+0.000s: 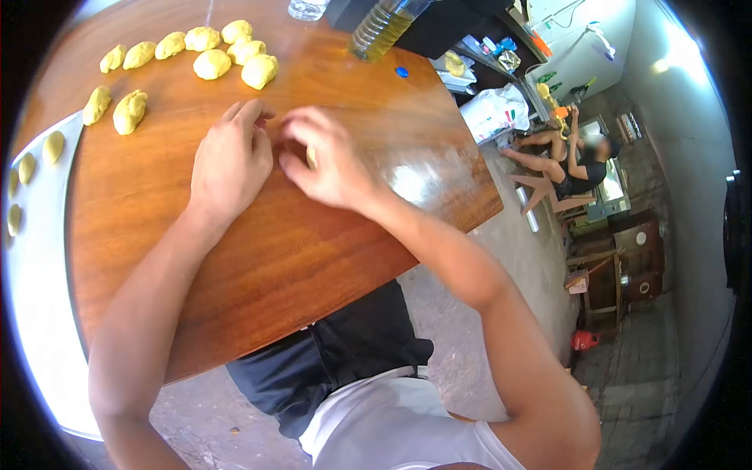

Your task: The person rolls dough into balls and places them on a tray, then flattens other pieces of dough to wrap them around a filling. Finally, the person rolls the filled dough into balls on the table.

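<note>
Over the middle of the wooden table (258,274), my right hand (321,160) curls around a small yellow dough piece (312,157), which shows partly between thumb and fingers. My left hand (235,157) is beside it on the left, fingers bent and close together; whatever it holds, if anything, is hidden. Beyond my hands lie several yellow dough lumps, among them one (260,71) nearest my fingers and one (130,112) further left. A pale tray (47,258) at the left edge bears several smaller, smoother dough pieces (53,147).
An oil bottle (380,33), a clear glass (308,8) and a blue cap (402,72) stand or lie at the far side. A white bag (496,113) is beyond the table's right edge. Another person (583,168) sits at the right background.
</note>
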`<state>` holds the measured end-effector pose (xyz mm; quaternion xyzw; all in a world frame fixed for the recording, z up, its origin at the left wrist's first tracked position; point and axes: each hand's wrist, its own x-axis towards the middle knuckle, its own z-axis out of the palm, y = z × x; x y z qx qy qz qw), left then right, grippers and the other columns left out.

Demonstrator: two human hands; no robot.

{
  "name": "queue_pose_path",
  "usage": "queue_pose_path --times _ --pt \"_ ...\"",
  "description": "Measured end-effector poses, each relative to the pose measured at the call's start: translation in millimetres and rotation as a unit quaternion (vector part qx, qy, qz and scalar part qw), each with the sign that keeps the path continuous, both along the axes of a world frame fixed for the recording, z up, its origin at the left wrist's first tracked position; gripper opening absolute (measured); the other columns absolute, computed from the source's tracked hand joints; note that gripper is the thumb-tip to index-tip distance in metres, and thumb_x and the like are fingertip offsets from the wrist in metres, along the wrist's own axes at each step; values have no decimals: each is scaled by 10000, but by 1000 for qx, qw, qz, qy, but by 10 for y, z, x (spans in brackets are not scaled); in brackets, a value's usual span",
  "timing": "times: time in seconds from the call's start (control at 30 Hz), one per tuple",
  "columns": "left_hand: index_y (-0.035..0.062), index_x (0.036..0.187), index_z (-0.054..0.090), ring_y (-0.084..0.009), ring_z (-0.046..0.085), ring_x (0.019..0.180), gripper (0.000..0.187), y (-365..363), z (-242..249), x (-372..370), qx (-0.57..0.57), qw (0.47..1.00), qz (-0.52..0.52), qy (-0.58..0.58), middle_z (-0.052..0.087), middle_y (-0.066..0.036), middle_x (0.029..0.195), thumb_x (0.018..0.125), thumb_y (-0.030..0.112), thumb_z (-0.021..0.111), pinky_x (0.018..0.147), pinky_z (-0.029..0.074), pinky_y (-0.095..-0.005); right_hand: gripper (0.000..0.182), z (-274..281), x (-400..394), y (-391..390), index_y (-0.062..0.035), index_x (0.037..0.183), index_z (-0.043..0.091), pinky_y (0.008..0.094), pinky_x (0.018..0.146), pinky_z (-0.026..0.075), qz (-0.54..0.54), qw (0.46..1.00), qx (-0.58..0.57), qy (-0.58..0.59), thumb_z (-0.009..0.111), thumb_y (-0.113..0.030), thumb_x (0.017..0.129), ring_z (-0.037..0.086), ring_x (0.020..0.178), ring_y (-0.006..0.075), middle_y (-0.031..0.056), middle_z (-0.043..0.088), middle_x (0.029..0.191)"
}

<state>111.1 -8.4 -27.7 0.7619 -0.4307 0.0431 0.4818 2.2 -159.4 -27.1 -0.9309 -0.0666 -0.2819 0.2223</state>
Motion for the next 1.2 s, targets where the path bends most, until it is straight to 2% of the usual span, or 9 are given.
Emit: queue_pose_path --times 0.17,0.27,0.4,0.47,0.6,0.77,0.93,1.07,1.2 --pt "-24 1080 642 -358 693 888 199 8 29 -36 17 1000 11 9 687 -216 1032 907 10 550 800 547 -431 237 113 -682 -54 -22 1074 671 453 1011 488 36 996 -15 84 723 -126 867 592 1169 399 207 618 1192" --pt "-20 1081 645 -345 694 865 211 10 11 -17 14 1000 2 -12 686 -207 1015 890 17 564 795 550 -428 273 249 -614 -369 -27 1050 691 444 955 514 -13 987 -140 81 765 -172 830 611 1083 383 198 631 1160" --pt "-19 1051 642 -356 689 861 210 3 3 -41 8 1000 -1 -5 683 -201 992 858 9 564 795 549 -444 286 -25 -10 -333 -14 1022 694 456 926 514 -40 996 -72 -21 781 -178 805 607 1045 390 199 633 1130" --pt "-17 1035 638 -372 686 872 203 16 21 -20 15 1000 1 -5 683 -209 987 852 4 553 798 547 -454 281 -59 142 -43 -1 1009 695 470 935 500 30 999 -26 -23 779 -164 796 598 1050 404 207 629 1123" --pt "-3 976 621 -423 667 923 170 23 5 -30 18 999 4 27 684 -236 982 845 -9 514 818 536 -495 229 124 -435 379 -4 1018 702 470 944 491 63 997 -8 33 744 -118 824 593 1041 382 194 629 1110" --pt "2 975 613 -415 673 916 167 45 19 -33 22 1000 4 9 691 -217 990 865 -21 490 808 543 -493 236 201 -628 -115 -32 1020 715 444 889 507 -69 987 -125 69 761 -137 814 603 976 340 157 636 1079" --pt "0 976 609 -414 674 907 170 21 65 -49 0 1000 0 12 692 -214 984 864 -22 483 810 543 -497 288 53 124 -117 -5 1031 703 454 932 501 1 998 -60 -21 752 -118 770 592 1053 379 170 639 1143" --pt "1 995 604 -420 671 918 171 40 8 -9 -14 999 9 40 689 -223 996 871 -15 487 818 539 -505 321 212 -391 255 -27 1130 701 451 966 487 98 991 -4 90 708 -58 810 595 1077 375 186 629 1188" --pt "7 1003 605 -416 668 924 151 65 24 -43 2 1000 -1 25 688 -217 1008 879 7 519 820 536 -498 308 246 -885 -19 -39 1153 704 444 894 496 -10 992 -105 75 722 -85 849 605 971 350 158 647 1153"
